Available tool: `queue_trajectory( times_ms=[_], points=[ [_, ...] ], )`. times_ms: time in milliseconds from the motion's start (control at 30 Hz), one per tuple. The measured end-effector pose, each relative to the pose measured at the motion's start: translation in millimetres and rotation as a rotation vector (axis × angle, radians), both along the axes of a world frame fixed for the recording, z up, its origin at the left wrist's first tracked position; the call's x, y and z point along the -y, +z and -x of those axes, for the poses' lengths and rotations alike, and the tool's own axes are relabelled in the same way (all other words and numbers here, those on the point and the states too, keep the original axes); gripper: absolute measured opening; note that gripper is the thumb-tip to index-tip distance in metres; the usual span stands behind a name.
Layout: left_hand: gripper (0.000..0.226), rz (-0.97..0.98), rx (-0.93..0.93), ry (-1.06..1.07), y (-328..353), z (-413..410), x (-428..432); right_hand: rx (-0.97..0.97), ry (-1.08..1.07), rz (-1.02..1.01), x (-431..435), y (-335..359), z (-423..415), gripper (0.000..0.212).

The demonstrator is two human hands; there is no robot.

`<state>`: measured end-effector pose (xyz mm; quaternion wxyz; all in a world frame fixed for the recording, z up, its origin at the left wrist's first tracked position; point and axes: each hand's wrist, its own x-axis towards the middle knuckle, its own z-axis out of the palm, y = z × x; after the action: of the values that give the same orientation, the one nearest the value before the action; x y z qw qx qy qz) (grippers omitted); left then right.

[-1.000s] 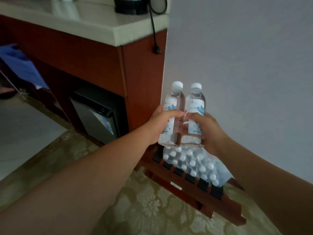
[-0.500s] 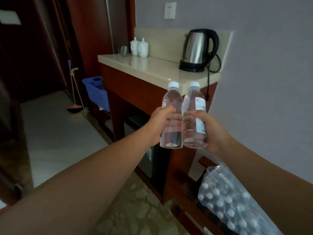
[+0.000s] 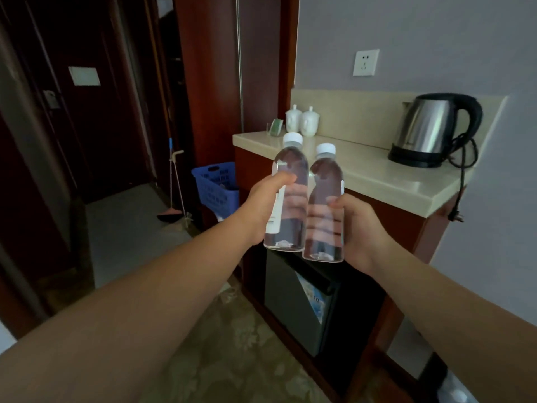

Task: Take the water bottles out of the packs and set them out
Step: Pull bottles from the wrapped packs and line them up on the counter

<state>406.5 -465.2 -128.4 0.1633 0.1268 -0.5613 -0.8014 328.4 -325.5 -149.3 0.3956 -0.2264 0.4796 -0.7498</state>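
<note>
Head: left hand (image 3: 261, 206) and right hand (image 3: 361, 231) grip water-filled bottles (image 3: 293, 167).

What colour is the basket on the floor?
Blue. The basket shows best in the head view, the only one here.

The left bottle (image 3: 290, 181) and right bottle (image 3: 325, 199) lifted off the pack (image 3: 456, 394) to counter height.
The left hand (image 3: 261, 205) and right hand (image 3: 360, 228) now hold them before the countertop (image 3: 406, 181); the pack has slipped to the bottom corner.
</note>
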Motion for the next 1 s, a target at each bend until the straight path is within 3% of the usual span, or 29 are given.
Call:
queue_trajectory(
  times_ms=[33, 100, 200, 367, 433, 567, 667, 800, 1000],
  points=[
    [0.041, 0.016, -0.013, 0.011, 2, -1, 9, -0.014, -0.010, -0.016, 10, 2, -4, 0.021],
    [0.050, 0.070, -0.031, 0.052, 1, 0, 25, -0.099, -0.041, -0.056, 26, 4, -4, 0.045],
    [0.043, 0.077, -0.064, 0.060, -1, 13, 50, -0.143, -0.084, -0.061, 46, 9, 3, 0.071],
    [0.051, 0.039, -0.092, 0.075, 2, 43, 78, -0.223, -0.109, -0.083, 71, 18, 35, 0.059],
    [0.041, 0.014, -0.116, 0.119, 2, 58, 87, -0.250, -0.108, -0.093, 80, 22, 51, 0.051],
    [0.070, -0.094, -0.067, 0.084, 4, 98, 106, -0.260, -0.097, -0.097, 97, 33, 96, 0.029],
    [0.039, -0.089, -0.047, 0.039, 10, 133, 120, -0.191, -0.042, -0.080, 112, 41, 132, 0.038],
    [0.046, 0.062, -0.019, 0.046, 17, 167, 134, -0.220, -0.075, -0.085, 131, 49, 163, 0.031],
    [0.053, 0.086, -0.041, 0.024, 23, 204, 155, -0.253, -0.130, -0.076, 156, 51, 199, 0.056]
  ],
)
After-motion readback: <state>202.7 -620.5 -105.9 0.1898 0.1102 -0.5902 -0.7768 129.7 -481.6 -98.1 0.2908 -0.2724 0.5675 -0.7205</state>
